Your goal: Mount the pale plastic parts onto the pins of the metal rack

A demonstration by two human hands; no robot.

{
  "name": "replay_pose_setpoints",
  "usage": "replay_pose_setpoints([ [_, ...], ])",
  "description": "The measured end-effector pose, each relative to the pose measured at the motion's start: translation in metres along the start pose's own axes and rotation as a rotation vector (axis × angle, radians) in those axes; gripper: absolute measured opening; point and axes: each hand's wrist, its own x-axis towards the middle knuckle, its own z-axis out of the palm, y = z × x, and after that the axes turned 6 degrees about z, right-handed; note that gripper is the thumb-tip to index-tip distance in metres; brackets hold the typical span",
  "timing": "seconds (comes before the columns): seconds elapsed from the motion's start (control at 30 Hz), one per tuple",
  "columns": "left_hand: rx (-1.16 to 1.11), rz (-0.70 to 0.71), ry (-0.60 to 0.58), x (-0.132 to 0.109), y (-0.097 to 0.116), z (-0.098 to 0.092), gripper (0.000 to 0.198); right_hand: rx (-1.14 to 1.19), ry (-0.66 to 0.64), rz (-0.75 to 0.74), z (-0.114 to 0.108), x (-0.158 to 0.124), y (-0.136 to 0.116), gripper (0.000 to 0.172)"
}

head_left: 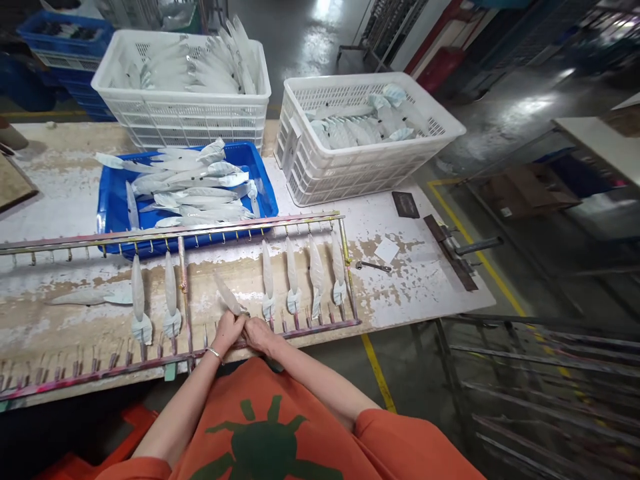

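Down at the near edge of the table [425,280], the left hand [227,331] and right hand [260,333] meet at the lower bar of a metal rack [185,230]. Together they pinch the base of one pale lure [227,293], fingers closed narrow around it; the lure tilts up and to the left from the hands, over the gap between the rack's two bars.

Six more lures hang upright in the rack: two on the left [137,290] and four on the right [293,277], their tails down by the lower pegs. The held lure sits between these two groups, with a vertical rack strut just to its left. One loose lure [87,297] lies flat on the table under the rack, well to the left.

Behind the rack, a blue tray [107,200] holds a loose heap of lures, too many and too overlapped to count. Two white crates stand further back: one [180,113] behind the tray, one [320,167] to its right, both with lures inside.

To the right of the rack lie a small metal tool [373,266], a scrap of paper [387,249] and a dark plate [405,204]. A metal bracket [450,250] is fixed at the table's right edge.
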Motion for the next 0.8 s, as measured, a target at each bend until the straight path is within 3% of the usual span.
replay_pose_setpoints([
  [0.17, 0.02, -0.078, 0.076, 0.021, 0.014, 0.001, 0.043, 0.071, 0.067, 0.002, 0.014, -0.004, -0.001, 0.031],
  [0.33, 0.013, -0.128, 0.126, 0.042, 0.017, 0.005, 0.042, 0.797, 0.137, 0.05, 0.047, -0.008, 0.013, 0.012],
  [0.4, 0.008, -0.12, 0.122, 0.048, 0.016, 0.004, 0.042, 0.926, 0.14, 0.073, 0.056, -0.007, 0.018, 0.009],
  [0.8, -0.007, -0.044, 0.074, 0.059, 0.017, 0.002, 0.04, 0.948, 0.121, -0.01, 0.067, -0.001, 0.026, 0.011],
])
